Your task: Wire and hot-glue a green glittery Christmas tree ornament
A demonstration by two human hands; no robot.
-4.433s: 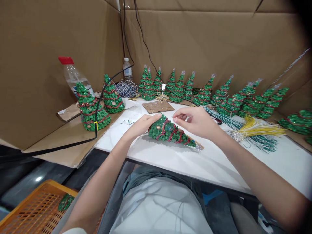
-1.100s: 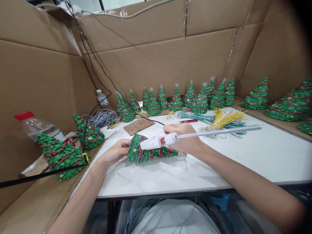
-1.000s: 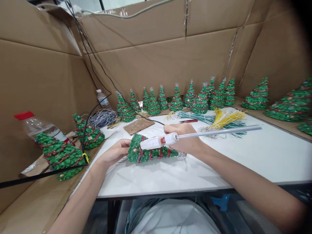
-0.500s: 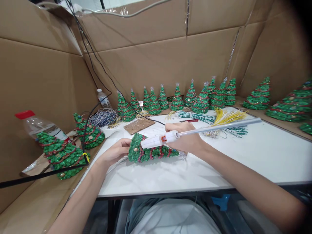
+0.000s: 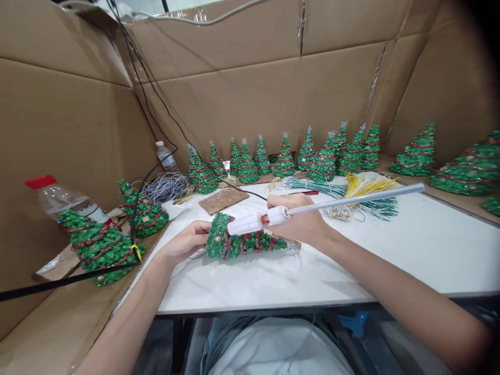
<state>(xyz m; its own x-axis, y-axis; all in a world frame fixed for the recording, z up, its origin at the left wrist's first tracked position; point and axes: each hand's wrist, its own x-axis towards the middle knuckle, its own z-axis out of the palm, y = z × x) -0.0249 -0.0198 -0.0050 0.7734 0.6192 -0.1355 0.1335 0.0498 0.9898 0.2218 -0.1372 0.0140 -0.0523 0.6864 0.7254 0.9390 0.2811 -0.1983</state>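
Observation:
A small green Christmas tree (image 5: 234, 247) with red garland lies on its side on the white table (image 5: 273, 286), its silver star pointing right. My left hand (image 5: 189, 240) is closed on the tree's base at the left end. In my right hand (image 5: 299, 216) is a white hot glue gun (image 5: 255, 221), held above the tree. A long clear glue stick (image 5: 359, 200) juts out of the gun toward the right. The gun's front end is over the wide part of the tree; whether its nozzle touches is hidden. My right fingers are partly behind the gun.
Several finished-looking trees (image 5: 285, 156) stand along the cardboard wall. Bundled green wires (image 5: 312, 185) and yellow wires (image 5: 363, 185) lie behind my right hand. A brown board (image 5: 223, 200), tangled wires (image 5: 166, 187), a red-capped bottle (image 5: 64, 198) and a black cable (image 5: 135, 219) are to the left.
The glue gun and its stick have shifted very slightly to the right with my right hand. My left hand and the tree have hardly moved.

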